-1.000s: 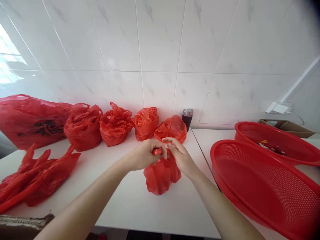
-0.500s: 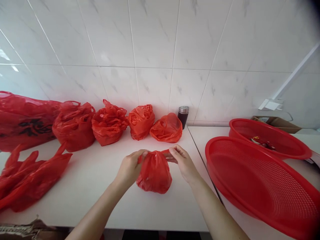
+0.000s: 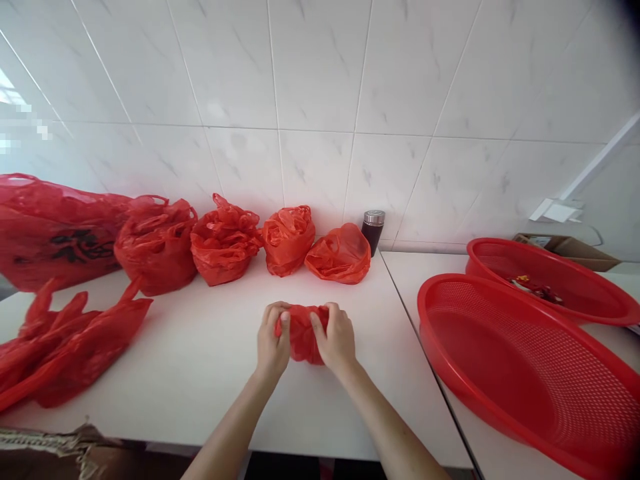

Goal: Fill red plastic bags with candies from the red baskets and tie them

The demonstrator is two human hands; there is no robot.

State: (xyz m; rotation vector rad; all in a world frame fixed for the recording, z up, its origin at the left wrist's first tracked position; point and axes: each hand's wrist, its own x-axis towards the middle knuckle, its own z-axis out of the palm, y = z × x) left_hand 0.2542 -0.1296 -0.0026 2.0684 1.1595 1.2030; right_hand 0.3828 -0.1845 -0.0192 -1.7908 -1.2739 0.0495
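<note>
A small red plastic bag (image 3: 305,337) lies bunched on the white table in front of me. My left hand (image 3: 274,337) grips its left side, thumb on top and fingers curled round the far edge. On the opposite side my right hand (image 3: 337,337) holds it the same way, with the thumb pressed onto the plastic. What is inside the bag is hidden. Behind it, along the wall, stand several filled red bags, the nearest being a low, loosely folded red bag (image 3: 341,257).
A dark flask (image 3: 373,232) stands by the wall. Two red plastic baskets (image 3: 493,360) occupy the right table, the farther one holding small colourful items (image 3: 537,290). Loose red bags (image 3: 75,347) lie at left, above a torn cardboard box (image 3: 55,443). A seam (image 3: 407,297) divides the tables.
Both hands have moved from the bag's gathered top to its sides. The bag now looks lower and more compact, its top no longer pulled outward. The view has shifted slightly.
</note>
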